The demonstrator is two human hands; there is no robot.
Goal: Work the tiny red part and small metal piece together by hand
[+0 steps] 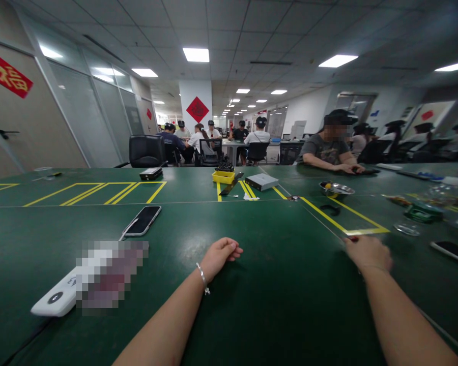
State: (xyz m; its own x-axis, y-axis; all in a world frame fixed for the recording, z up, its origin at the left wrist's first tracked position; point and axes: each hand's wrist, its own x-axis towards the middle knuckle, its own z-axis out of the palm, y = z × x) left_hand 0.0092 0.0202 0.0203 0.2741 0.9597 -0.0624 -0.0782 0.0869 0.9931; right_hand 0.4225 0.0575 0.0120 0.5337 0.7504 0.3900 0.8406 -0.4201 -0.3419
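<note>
My left hand (220, 257) rests on the green table (275, 305), its fingers loosely curled together and a silver bangle on the wrist. Nothing shows between those fingers. My right hand (370, 255) is closed and a little blurred, back upward, beside the near corner of a yellow tape outline (366, 232). Whatever its fingertips pinch, if anything, is hidden or too small to name. Beyond the right hand lies a dark curved piece (330, 210). A smartphone (143, 221) with a cable lies ahead and to the left of my left hand.
At left lies a white device (55, 297), partly pixelated. Farther off are a yellow bin (224, 177) of dark parts, a grey box (261, 181) and a metal bowl (336, 189). A glass dish (406, 230) and another phone (452, 253) lie right. A person (330, 145) sits across.
</note>
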